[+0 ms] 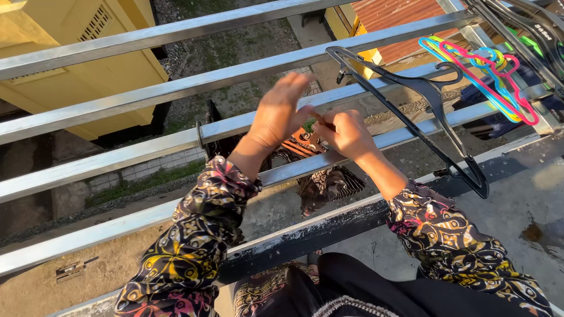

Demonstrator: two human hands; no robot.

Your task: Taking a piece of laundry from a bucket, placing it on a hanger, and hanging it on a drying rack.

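- Head view: the left hand (281,111) was spread wide, fingers loose, holding nothing, just beside the right hand (346,134).
- The right fingers pinched narrow on a small item, too hidden to identify.
- A patterned cloth (320,176) hung over a metal bar (147,152) just below both hands.
- 1 black hanger (423,105) rested beyond the right fingers.
- Risk: a loose pinch could drop the cloth through the bars.

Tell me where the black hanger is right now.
In the head view, the black hanger hangs on the metal rail right of the right hand, left of the colourful hangers.
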